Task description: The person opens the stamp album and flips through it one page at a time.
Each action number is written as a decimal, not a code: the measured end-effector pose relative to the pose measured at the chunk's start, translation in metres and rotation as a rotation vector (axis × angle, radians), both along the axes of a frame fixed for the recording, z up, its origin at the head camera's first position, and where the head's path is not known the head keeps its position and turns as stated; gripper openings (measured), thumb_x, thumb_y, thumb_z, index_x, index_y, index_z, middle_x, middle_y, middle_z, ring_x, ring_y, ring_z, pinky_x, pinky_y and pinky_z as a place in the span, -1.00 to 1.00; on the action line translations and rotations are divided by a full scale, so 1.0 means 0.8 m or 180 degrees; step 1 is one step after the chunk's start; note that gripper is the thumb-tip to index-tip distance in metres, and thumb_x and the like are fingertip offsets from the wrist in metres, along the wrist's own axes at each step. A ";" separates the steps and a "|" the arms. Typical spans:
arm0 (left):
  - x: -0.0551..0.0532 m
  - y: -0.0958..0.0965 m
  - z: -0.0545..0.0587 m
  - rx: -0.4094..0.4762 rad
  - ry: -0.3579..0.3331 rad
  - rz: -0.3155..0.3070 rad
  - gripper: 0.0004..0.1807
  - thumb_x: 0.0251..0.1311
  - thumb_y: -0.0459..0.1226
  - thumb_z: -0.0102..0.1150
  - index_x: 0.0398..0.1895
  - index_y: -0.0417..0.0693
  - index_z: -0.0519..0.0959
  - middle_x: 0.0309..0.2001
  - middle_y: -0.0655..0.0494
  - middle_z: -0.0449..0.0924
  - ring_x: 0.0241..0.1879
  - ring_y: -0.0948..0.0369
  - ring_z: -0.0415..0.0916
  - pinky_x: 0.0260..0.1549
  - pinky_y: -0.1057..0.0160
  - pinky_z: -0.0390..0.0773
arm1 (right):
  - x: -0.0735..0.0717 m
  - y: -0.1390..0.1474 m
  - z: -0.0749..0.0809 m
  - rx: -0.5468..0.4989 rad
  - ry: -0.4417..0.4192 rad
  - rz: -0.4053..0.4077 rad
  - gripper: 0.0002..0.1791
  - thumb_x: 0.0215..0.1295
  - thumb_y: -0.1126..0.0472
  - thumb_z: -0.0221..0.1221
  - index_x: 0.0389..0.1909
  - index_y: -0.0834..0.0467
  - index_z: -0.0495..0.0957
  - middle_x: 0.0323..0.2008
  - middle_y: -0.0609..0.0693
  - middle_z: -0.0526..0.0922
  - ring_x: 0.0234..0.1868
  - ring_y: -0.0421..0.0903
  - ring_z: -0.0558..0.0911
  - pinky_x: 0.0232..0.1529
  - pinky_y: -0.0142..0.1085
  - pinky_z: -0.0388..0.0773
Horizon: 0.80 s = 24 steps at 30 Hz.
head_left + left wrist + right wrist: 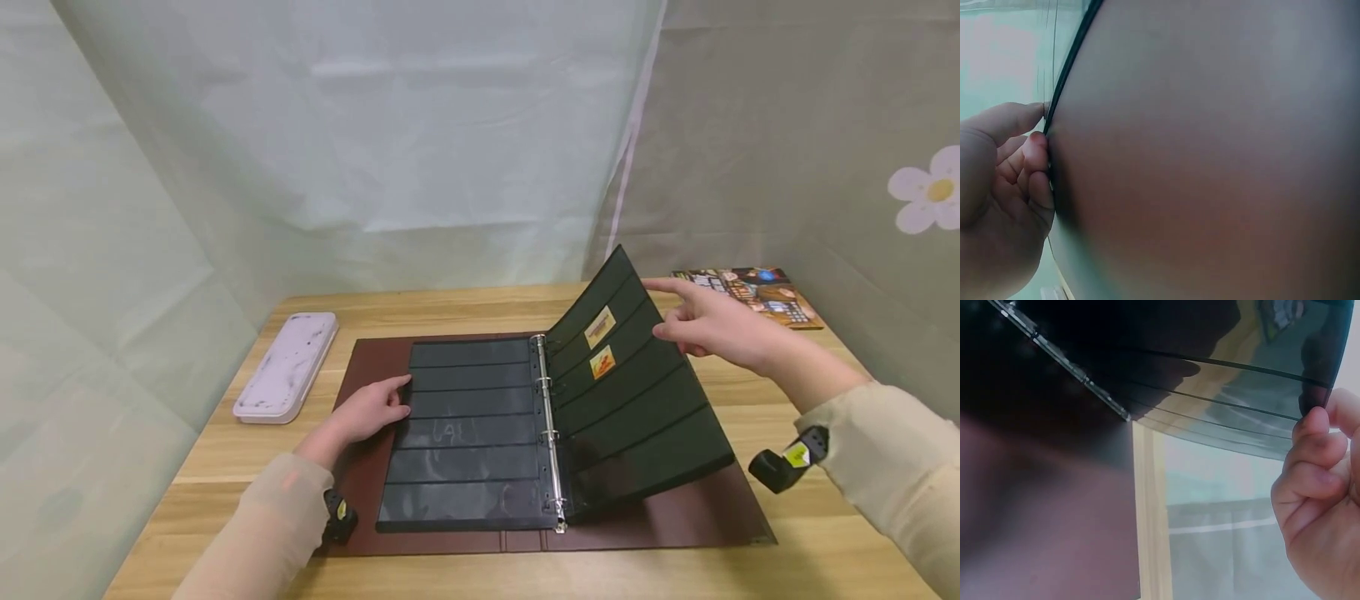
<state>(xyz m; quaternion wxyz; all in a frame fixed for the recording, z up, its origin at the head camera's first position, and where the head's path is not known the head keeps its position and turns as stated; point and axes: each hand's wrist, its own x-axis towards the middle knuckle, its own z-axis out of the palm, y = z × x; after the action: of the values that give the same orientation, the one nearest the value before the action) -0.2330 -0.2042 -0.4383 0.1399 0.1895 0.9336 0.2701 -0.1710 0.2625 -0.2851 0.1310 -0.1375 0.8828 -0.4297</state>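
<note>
A maroon ring binder (372, 353) lies spread on the wooden table, with black strip-pocket pages on metal rings (551, 425). My right hand (720, 325) pinches the outer edge of a raised black page (637, 400), which leans upright from the rings. Two small stamp-like cards, a cream one (600, 327) and an orange one (602, 362), sit in its pockets. On the left, my left hand (371, 408) rests with its fingertips at the outer edge of the flat black page (472, 429). In the left wrist view, its loosely bent fingers (1036, 153) meet that dark edge.
A white oblong case (288, 367) lies left of the binder. At the back right is a flat item with colourful printed pictures (765, 292). Pale cloth (420, 150) hangs behind the table (427, 308) and along its sides.
</note>
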 end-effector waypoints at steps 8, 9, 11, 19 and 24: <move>-0.001 -0.002 0.005 -0.0028 -0.0008 0.0005 -0.40 0.24 -0.26 0.12 0.31 -0.31 0.26 -0.53 0.12 0.40 -0.60 0.22 0.31 -0.54 0.23 0.30 | -0.002 -0.014 0.007 -0.0016 0.0020 0.0002 -0.23 0.32 0.16 0.11 0.46 0.08 -0.05 -0.63 0.01 0.34 -0.68 -0.13 0.29 -0.59 -0.23 0.32; -0.001 -0.001 0.006 -0.0029 -0.0001 0.0004 -0.40 0.24 -0.24 0.12 0.31 -0.31 0.27 -0.53 0.12 0.41 -0.59 0.21 0.31 -0.54 0.23 0.30 | -0.002 -0.015 0.008 -0.0017 0.0032 0.0003 -0.23 0.32 0.17 0.11 0.46 0.08 -0.04 -0.63 0.01 0.34 -0.69 -0.12 0.29 -0.60 -0.23 0.32; -0.002 -0.001 0.008 -0.0029 0.0015 0.0004 -0.39 0.24 -0.21 0.13 0.30 -0.32 0.28 -0.52 0.12 0.42 -0.59 0.22 0.31 -0.54 0.23 0.30 | -0.002 -0.017 0.009 -0.0026 0.0045 0.0002 -0.24 0.32 0.17 0.11 0.46 0.09 -0.04 -0.63 0.01 0.34 -0.69 -0.11 0.30 -0.60 -0.24 0.33; -0.003 0.009 0.016 0.0094 -0.0002 -0.0084 -0.34 0.22 -0.13 0.16 0.31 -0.30 0.28 -0.55 0.13 0.41 -0.63 0.23 0.27 -0.57 0.22 0.29 | -0.002 -0.027 0.015 -0.0039 0.0021 -0.0001 -0.24 0.31 0.17 0.10 0.46 0.07 -0.04 -0.62 0.01 0.32 -0.69 -0.10 0.29 -0.60 -0.23 0.31; -0.004 0.018 0.022 0.0127 -0.0028 -0.0092 -0.30 0.20 -0.11 0.19 0.33 -0.26 0.26 -0.53 0.13 0.41 -0.61 0.22 0.29 -0.56 0.22 0.30 | -0.003 -0.034 0.021 0.0012 0.0048 0.0000 -0.25 0.30 0.18 0.10 0.45 0.07 -0.03 -0.62 0.01 0.34 -0.67 -0.06 0.31 -0.58 -0.22 0.34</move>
<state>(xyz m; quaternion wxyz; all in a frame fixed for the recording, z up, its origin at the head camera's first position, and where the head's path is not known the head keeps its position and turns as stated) -0.2363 -0.1898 -0.4210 0.1441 0.2045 0.9245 0.2874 -0.1734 0.2356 -0.2681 0.1246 -0.1405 0.8846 -0.4269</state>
